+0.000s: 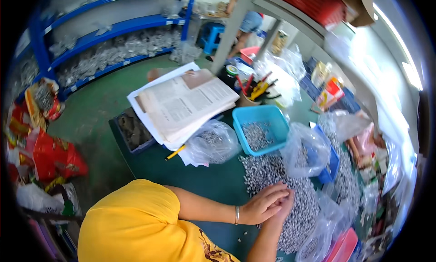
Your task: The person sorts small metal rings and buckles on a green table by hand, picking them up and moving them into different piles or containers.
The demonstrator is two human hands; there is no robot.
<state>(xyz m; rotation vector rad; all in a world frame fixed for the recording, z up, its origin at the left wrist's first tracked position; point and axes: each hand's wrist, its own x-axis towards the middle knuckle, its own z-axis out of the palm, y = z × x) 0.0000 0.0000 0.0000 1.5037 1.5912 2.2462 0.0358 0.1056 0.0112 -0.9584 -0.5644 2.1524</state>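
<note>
A wide heap of small grey metal pieces (303, 212) covers the right part of the green table. Over its left edge my two hands meet. My left hand (261, 208), with a bracelet at the wrist, lays its fingers across the other one. Beneath and beside it, my right hand (284, 208) is closed up against those fingers. Whatever sits between the palms is hidden. Just beyond the heap stands a light blue plastic basin (240, 134) with more of the metal pieces in it.
Clear plastic bags (305, 148) lie around the heap, near a dark blue tray (334, 164) and a pink container (343, 246). Stacked papers (181, 103) and a pencil (175, 152) lie left of the basin. Behind it stands a cup of tools (247, 100). Blue shelves (122, 25) and another person (250, 23) are farther back.
</note>
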